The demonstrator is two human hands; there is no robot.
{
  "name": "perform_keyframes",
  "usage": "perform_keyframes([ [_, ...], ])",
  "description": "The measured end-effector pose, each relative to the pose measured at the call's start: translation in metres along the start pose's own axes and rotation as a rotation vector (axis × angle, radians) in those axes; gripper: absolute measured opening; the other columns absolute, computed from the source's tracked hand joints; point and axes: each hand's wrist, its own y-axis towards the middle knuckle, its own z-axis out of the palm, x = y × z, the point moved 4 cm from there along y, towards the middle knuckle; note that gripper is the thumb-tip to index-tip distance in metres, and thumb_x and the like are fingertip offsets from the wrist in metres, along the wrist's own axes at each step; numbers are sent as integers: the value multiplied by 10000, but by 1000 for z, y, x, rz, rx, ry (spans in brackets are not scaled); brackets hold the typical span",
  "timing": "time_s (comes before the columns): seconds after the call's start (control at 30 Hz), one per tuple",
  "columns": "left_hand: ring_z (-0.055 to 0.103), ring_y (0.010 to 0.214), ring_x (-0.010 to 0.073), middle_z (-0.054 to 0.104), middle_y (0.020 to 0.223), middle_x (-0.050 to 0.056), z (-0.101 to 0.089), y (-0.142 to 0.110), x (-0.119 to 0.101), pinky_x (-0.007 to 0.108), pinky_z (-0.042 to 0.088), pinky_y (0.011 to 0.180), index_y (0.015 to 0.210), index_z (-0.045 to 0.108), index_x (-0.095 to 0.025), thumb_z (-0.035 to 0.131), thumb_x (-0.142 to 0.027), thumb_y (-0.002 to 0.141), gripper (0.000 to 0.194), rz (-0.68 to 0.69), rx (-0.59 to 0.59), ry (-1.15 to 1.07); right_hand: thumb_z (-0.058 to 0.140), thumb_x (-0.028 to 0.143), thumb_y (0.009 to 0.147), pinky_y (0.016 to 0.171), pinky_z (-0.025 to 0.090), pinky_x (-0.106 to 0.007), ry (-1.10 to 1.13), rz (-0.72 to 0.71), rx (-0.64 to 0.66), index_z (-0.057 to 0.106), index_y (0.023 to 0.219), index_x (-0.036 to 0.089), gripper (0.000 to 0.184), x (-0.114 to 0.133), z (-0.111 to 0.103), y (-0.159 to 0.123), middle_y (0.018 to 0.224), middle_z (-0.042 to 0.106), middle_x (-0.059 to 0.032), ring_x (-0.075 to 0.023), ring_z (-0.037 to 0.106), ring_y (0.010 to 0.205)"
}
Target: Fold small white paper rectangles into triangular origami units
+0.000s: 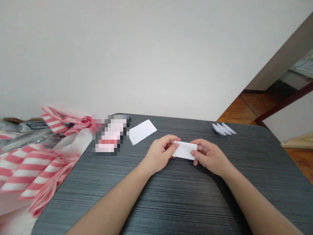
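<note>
Gripping the folded white paper (184, 150) at both short ends, you are working with curled fingers on each side. Your left hand (159, 155) is closing on the paper's left end, and your right hand (210, 157) is closing on its right end. You are holding the paper near the frame's lower centre, over the dark gray table (171, 209). A flat white paper sheet (142, 131) is lying just beyond your left hand, and small folded paper pieces (223, 129) are sitting in a row near the table's far right edge. Pink-and-white striped wrapping (29, 173) is spilling across the lower left of the frame, beside a pixelated item (111, 135) too blurred to name.
</note>
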Motion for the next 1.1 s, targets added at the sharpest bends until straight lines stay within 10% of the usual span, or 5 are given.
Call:
perform_keyframes([
  [0.2, 575, 556, 113, 647, 770, 2, 3, -1, 2, 232, 462, 545, 1210, 550, -181, 588, -333, 899, 348, 8, 50, -14, 630, 340, 890, 554, 473, -253, 2, -25, -80, 579, 1064, 211, 222, -5, -4, 3, 726, 690, 2, -142, 634, 563],
  [0.33, 531, 530, 116, 600, 618, -25, 4, -1, 0, 222, 400, 532, 992, 621, -178, 551, -355, 922, 203, 21, 109, 117, 650, 374, 875, 571, 513, -277, 33, -27, -104, 584, 1069, 207, 265, -5, -5, 4, 791, 708, -25, -154, 640, 582],
  [1.1, 541, 524, 100, 689, 738, 1, 6, -1, -3, 211, 412, 515, 894, 580, -178, 549, -318, 918, 146, 2, 130, 108, 653, 314, 882, 594, 522, -278, 78, -45, -120, 588, 1073, 203, 231, -3, -5, 4, 812, 696, -20, -147, 633, 610],
])
